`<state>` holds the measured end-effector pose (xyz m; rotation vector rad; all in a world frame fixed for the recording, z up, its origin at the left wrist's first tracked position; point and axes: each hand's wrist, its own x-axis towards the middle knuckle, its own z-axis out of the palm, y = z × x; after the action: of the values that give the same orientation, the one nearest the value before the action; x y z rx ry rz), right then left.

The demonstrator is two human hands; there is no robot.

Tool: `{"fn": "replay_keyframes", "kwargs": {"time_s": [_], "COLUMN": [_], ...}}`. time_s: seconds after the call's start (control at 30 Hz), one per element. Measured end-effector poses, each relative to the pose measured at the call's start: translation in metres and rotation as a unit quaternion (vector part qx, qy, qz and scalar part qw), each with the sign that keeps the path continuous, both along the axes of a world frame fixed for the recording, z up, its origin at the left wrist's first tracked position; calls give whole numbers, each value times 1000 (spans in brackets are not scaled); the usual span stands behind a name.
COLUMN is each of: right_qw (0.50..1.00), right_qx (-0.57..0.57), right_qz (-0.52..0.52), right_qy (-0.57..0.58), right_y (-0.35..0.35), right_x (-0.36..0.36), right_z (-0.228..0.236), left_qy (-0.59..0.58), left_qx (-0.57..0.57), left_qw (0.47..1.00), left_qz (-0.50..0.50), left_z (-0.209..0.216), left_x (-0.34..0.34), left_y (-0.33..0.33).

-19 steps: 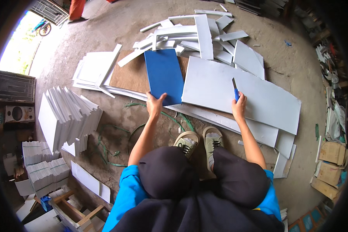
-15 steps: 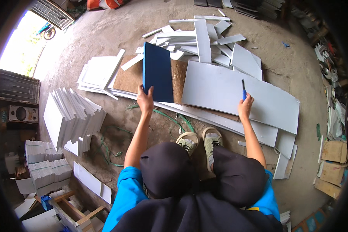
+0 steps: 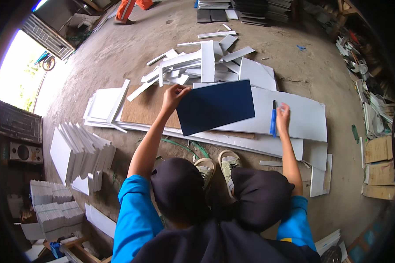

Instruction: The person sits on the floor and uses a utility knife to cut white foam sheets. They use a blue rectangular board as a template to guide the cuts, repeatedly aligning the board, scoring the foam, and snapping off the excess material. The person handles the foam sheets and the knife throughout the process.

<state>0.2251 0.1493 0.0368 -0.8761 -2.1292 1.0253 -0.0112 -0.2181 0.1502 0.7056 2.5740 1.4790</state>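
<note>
A thin dark blue rectangular board (image 3: 216, 108) hangs from my left hand (image 3: 174, 97), which pinches it by its left upper corner. It is held tilted over the white sheets and a brown wooden board (image 3: 147, 105). To the right, a cutter knife with a blue handle (image 3: 273, 121) and a dark tip lies on, or just above, a large white sheet (image 3: 303, 116). My right hand (image 3: 283, 117) is right beside the knife, fingers apart and somewhat blurred, and appears to hold nothing.
Beyond the sheets lies a heap of white offcut strips (image 3: 186, 63). Stacked white panels (image 3: 77, 151) stand at left, with tied white bundles (image 3: 59, 212) nearer. Cardboard boxes (image 3: 378, 164) line the right. At the far left a person in orange trousers (image 3: 126, 9) stands.
My left hand has turned the blue board from upright to lengthwise, swinging it to the right. My right hand has let go of the cutter knife. The view has shifted slightly.
</note>
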Motion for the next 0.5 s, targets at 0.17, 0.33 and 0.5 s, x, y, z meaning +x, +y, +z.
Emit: {"fn": "replay_keyframes", "kwargs": {"time_s": [0.17, 0.33, 0.5], "right_qw": [990, 988, 986], "right_qx": [-51, -17, -18], "right_qz": [127, 110, 101], "right_qy": [-29, -106, -135], "right_y": [-33, -50, -61], "right_x": [-17, -35, -34], "right_z": [-7, -28, -21], "left_qy": [-82, -40, -73], "left_qx": [-68, 103, 25], "left_qw": [991, 993, 996], "left_qz": [-83, 52, 42], "left_z": [-45, -103, -125], "left_x": [-13, -30, 0], "left_y": [53, 61, 8]}}
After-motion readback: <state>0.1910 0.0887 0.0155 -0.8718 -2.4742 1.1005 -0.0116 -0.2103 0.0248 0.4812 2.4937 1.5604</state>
